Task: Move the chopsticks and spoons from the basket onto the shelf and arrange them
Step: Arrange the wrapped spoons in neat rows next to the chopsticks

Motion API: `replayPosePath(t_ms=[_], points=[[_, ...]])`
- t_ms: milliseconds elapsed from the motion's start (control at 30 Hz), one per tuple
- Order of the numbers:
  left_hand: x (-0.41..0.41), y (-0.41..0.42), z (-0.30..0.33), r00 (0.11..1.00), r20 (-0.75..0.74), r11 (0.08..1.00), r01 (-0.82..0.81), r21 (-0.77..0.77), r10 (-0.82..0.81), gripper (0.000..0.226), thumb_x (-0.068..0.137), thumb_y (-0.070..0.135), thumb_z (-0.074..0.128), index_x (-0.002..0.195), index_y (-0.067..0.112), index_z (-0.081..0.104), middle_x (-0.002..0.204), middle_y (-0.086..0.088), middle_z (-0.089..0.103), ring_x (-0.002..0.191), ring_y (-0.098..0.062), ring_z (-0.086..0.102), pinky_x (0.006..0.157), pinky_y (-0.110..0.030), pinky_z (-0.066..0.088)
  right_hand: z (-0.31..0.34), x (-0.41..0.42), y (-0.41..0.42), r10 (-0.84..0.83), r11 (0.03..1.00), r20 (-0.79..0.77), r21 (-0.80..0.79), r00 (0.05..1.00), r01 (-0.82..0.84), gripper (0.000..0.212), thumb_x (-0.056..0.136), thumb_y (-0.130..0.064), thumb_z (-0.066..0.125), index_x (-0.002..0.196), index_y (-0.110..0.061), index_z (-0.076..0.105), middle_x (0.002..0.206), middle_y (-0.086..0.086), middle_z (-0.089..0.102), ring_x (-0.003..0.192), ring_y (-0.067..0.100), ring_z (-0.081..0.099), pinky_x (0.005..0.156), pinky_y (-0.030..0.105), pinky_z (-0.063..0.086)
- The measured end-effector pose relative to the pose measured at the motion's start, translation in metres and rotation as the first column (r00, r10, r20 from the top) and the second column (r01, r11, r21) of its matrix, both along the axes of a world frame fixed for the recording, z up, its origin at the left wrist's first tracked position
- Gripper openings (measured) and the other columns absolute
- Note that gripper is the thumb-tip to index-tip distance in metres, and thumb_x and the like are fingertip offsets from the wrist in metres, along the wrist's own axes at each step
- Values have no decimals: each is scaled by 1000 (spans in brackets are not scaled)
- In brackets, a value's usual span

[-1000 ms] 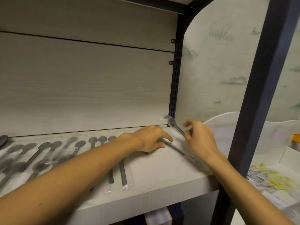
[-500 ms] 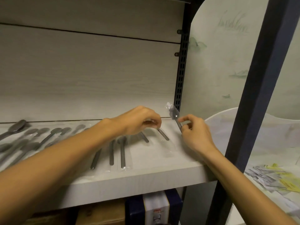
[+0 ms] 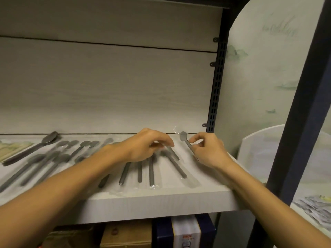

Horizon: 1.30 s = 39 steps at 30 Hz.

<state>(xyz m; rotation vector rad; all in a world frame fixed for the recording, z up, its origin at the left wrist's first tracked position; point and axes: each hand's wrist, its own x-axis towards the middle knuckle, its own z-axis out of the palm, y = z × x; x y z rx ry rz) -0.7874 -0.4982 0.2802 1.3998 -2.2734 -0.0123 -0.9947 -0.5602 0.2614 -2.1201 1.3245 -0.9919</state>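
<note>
Pale wood-grain shelf (image 3: 161, 201), dim light. At its right end a wrapped spoon (image 3: 186, 143) sits pinched between thumb and forefinger of the right hand (image 3: 209, 151), bowl toward the back panel. Just beside it, the left hand (image 3: 145, 145) curls its fingertips onto another wrapped spoon (image 3: 174, 163). More spoons (image 3: 53, 158) lie in a row leftward; boxes (image 3: 184, 231) stand below.

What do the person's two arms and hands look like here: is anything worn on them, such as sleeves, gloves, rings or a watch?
Both forearms are bare as far as the picture shows them; no sleeve comes into view. The left hand and the right hand have no gloves. No watch or bracelet shows at either wrist, and no ring shows on the visible fingers. The nails look short and unpainted, though the picture is a little blurred.
</note>
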Motion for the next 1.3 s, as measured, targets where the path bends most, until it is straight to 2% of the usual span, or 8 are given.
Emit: replayPosePath(t_ms=[167,333,467,667,800,1000,1133,1300], points=[[-7,-12,-6,976,208,986,-91,139,61,32,99,27,48,129,26,58,124,1,61,114,-15,53,98,-29,41,-1,7,2,88,984,142,141,986,-108,15,90,-4,51,92,-16,59,57,6,67,56,19,69,56,31,57],[-4,-17,-10,986,150,975,-101,198,72,31,98,29,50,128,25,59,125,4,61,112,-16,55,99,-32,43,1,15,8,166,944,246,240,955,-226,11,93,-2,49,99,-10,56,69,17,71,50,27,66,47,26,51],[3,-18,-11,990,130,979,-79,186,55,31,97,36,50,124,26,61,121,6,63,108,-13,57,97,-35,45,3,21,7,153,935,267,274,952,-227,9,94,-4,50,99,-10,55,67,16,72,59,36,70,55,37,58],[5,-17,-16,997,77,988,-23,150,12,25,92,43,58,110,30,70,100,14,65,91,-7,57,86,-27,47,10,20,-16,3,999,56,51,998,-6,18,86,-5,54,90,-22,60,59,6,70,49,8,65,54,24,52],[7,-17,-20,999,-46,986,-11,164,19,20,89,41,60,103,32,72,102,18,68,94,-3,59,86,-22,46,4,24,-27,-51,997,-11,55,999,51,15,84,-9,60,91,-21,64,60,-2,67,46,1,57,43,9,38],[8,-19,-21,997,-69,987,38,157,-28,24,89,39,62,109,27,69,110,17,65,105,-3,56,93,-20,43,-10,22,-28,5,998,-129,-58,992,-13,12,86,-15,64,91,-26,59,60,-7,68,55,-9,58,50,3,39],[6,-21,-27,1000,-18,982,15,186,-12,29,91,43,56,116,30,64,101,20,60,94,-1,52,78,-7,36,-13,21,-27,44,987,-218,-143,975,-77,7,87,-24,65,89,-29,60,61,-10,66,64,-18,54,58,-2,35],[6,-19,-26,997,59,984,-51,174,41,32,92,50,49,115,32,62,105,14,61,95,-9,55,87,-32,48,-15,20,-29,25,982,-332,-167,943,-85,23,88,-36,63,107,-24,67,91,-11,65,73,1,56,62,10,37]])
